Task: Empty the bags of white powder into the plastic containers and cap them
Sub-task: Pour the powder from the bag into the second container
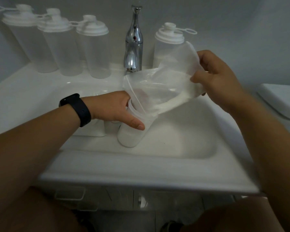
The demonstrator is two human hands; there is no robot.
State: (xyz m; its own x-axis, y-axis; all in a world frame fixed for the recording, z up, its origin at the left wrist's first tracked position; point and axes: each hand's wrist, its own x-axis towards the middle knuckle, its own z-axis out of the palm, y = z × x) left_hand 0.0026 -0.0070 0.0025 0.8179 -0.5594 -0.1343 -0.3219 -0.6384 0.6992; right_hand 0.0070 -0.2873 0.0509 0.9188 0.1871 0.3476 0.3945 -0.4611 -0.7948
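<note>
Left hand (pixel 114 109): wrapped round open container (pixel 132 126), upright in sink (pixel 182 164). Right hand (pixel 214 77): pinching raised end of clear, crinkled bag (pixel 159 87); long axis slopes down-left, mouth inside container rim. White powder (pixel 171 103) lines lower fold. Capped translucent containers (pixel 60 46) behind, flanking chrome tap (pixel 134 41).

We are in a home bathroom: a white ceramic washbasin (pixel 157 171) with a moulded rim fills the view, with a chrome single-lever tap (pixel 134 41) at its back against a plain grey wall (pixel 241 22). At the right edge we see what looks like a white toilet cistern lid (pixel 281 101), and cabinet fronts (pixel 117 198) show beneath the basin.
</note>
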